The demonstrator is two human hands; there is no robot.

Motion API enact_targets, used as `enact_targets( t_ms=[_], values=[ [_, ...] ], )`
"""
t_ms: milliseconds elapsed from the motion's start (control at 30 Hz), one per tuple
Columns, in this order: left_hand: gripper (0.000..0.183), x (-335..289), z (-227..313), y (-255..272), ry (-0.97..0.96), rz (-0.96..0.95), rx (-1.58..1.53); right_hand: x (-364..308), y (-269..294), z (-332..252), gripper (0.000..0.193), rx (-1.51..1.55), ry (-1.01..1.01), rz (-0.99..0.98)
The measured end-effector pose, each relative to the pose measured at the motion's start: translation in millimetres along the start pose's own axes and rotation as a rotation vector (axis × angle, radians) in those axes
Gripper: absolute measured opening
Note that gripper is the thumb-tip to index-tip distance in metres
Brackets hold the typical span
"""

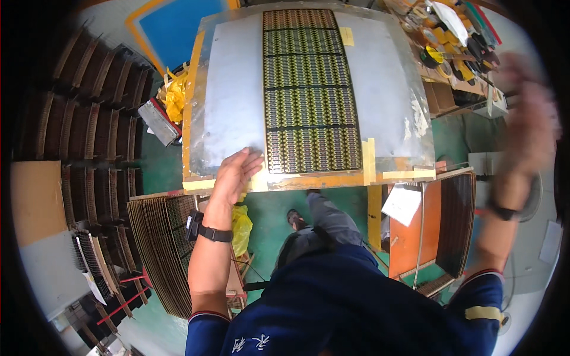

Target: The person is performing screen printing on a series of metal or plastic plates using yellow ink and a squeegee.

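Observation:
A long dark circuit-board panel [309, 89], patterned in rows of green and yellow, lies flat on the pale work table [231, 89]. It runs from the far edge to the near edge, beside strips of yellow tape [369, 160]. My left hand [238, 169] is at the table's near edge, by the panel's near left corner, with its fingers stretched out and nothing visible in them. Whether it touches the panel or the table I cannot tell. My right hand [528, 124] is raised far out to the right, away from the table, and smeared by motion.
Racks of upright panels stand below the table's near edge, left [160, 249] and right [457, 219]. Dark shelving [95, 130] fills the far left. A cluttered side bench [445, 101] with tape rolls and tools stands at the back right. A yellow bag [241, 230] hangs below the left hand.

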State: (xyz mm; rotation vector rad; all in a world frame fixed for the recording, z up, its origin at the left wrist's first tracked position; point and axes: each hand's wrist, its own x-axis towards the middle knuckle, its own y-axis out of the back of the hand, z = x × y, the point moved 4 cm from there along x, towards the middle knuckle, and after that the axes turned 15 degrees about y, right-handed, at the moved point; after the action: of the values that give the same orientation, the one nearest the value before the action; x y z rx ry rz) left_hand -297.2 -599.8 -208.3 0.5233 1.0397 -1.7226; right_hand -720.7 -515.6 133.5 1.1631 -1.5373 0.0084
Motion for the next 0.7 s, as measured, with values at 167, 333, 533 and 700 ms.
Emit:
enact_targets(
  t_ms=[167, 333, 533, 700],
  values=[
    [0.057, -4, 5, -13, 0.019, 0.086, 0.055, -223, -176, 99, 0.049, 0.576, -1.184, -0.189],
    [0.047, 6, 0, -12, -0.061, 0.188, 0.099, -246, -206, 98, 0.039, 0.883, -1.388, -0.057],
    [0.036, -7, 17, -42, -0.049, 0.214, 0.264, -244, -217, 112, 0.021, 1.099, -1.334, -0.055],
    [0.07, -75, 2, 63, -0.197, -0.192, -0.425, -213, -239, -34, 0.022, 1.774, -1.064, -0.146]
  ],
)
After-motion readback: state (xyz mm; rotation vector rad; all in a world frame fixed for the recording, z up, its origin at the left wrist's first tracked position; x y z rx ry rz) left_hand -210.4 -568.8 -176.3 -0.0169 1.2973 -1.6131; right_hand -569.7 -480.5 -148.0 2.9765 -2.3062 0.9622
